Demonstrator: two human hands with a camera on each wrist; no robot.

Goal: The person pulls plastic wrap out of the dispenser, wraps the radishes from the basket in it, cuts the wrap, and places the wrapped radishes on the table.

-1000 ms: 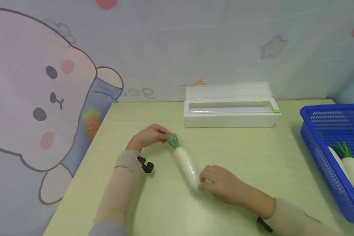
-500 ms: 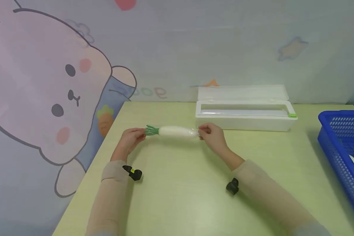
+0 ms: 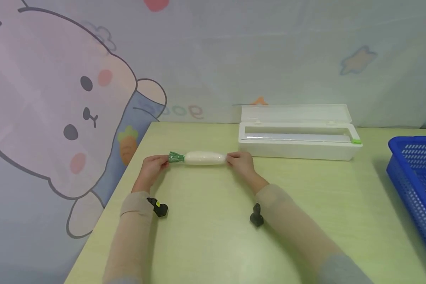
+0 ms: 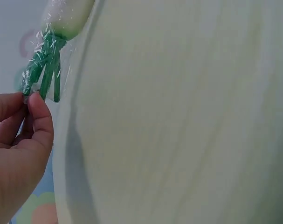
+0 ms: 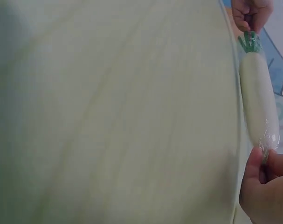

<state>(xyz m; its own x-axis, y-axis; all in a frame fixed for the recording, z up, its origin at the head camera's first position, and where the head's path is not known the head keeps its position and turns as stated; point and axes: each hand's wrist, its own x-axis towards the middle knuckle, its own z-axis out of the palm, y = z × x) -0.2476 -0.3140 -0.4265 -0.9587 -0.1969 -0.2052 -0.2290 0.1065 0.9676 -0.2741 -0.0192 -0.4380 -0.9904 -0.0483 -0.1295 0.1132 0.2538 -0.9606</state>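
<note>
A white radish [image 3: 204,158] with short green tops, wrapped in clear plastic film, lies level between my two hands in the head view. My left hand [image 3: 152,169] pinches the film at the leafy end; in the left wrist view, thumb and fingertips meet on the plastic right at the green stalks [image 4: 47,65]. At the other end my right hand [image 3: 242,165] pinches the gathered film just past the radish's tip. The right wrist view shows the glossy film [image 5: 270,139] bunched into my right thumb and finger.
A white film dispenser box [image 3: 298,150] with its lid raised and a roll inside stands at the table's back edge. To the right is a blue plastic basket [image 3: 408,183] with radish partly in view. A printed cloth [image 3: 213,59] hangs behind the table [image 3: 206,236].
The radish has turned from slanting on the table to level and moved toward the back. My right hand went from beside its tip to pinching the film there, then shifted slightly left.
</note>
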